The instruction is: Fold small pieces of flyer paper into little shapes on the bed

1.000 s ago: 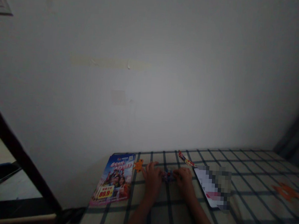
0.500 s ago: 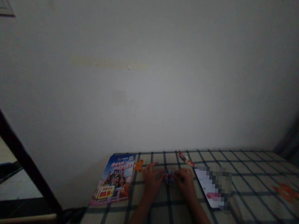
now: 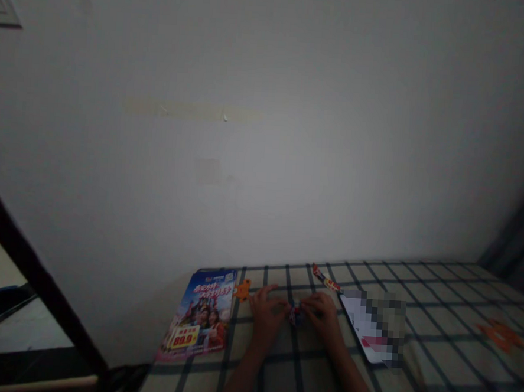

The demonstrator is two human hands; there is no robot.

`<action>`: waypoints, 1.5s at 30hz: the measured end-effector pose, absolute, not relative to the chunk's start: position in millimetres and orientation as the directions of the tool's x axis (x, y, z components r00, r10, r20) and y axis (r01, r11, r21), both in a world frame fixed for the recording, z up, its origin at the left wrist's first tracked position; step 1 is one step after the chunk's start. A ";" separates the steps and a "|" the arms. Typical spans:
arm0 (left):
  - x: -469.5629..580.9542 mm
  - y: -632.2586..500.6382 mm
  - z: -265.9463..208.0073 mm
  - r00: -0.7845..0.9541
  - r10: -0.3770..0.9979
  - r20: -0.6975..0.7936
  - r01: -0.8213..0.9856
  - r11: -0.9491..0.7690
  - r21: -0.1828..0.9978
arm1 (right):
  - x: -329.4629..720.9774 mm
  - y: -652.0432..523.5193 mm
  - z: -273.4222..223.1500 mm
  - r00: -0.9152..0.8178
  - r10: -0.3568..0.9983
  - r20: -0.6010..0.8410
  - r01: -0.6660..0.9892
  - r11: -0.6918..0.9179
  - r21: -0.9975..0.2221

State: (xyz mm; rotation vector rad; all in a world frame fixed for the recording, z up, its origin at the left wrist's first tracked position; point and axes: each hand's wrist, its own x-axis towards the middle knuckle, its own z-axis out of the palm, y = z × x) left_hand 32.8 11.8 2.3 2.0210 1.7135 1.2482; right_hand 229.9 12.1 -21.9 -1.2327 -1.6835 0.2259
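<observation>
Between my two hands is a small blue, white and red printed piece (image 3: 295, 316), perhaps folded paper; its exact kind is too small and dim to make out. My left hand (image 3: 267, 307) pinches its left side with thumb and forefinger, the other fingers raised. On the right side, the fingertips of my right hand (image 3: 321, 311) are closed at its upper edge. Both forearms come in from the bottom over a checked cloth (image 3: 277, 374).
Left of my hands lies a stack of colourful flyers (image 3: 201, 310), with an orange star-shaped piece (image 3: 242, 290) beside it. Behind my right hand is a narrow red and yellow strip (image 3: 327, 278). A phone-like slab (image 3: 364, 332), partly pixelated, lies right; farther off is another orange shape (image 3: 501, 335). A wall (image 3: 290, 162) rises behind.
My right hand has shifted slightly left and up, closer to my left hand. The small printed piece has turned a little between the fingers.
</observation>
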 end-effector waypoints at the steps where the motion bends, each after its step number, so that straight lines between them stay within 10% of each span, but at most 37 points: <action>1: 33.1 11.6 3.0 -0.040 0.891 0.453 0.707 -0.296 0.643 | 230.2 12.4 -22.0 0.023 0.800 0.600 0.607 0.465 -0.644; 45: 36.3 6.5 -3.2 -0.158 0.860 0.485 0.853 -0.128 0.505 | 236.0 13.4 -34.7 0.232 0.707 0.669 0.771 0.286 -0.570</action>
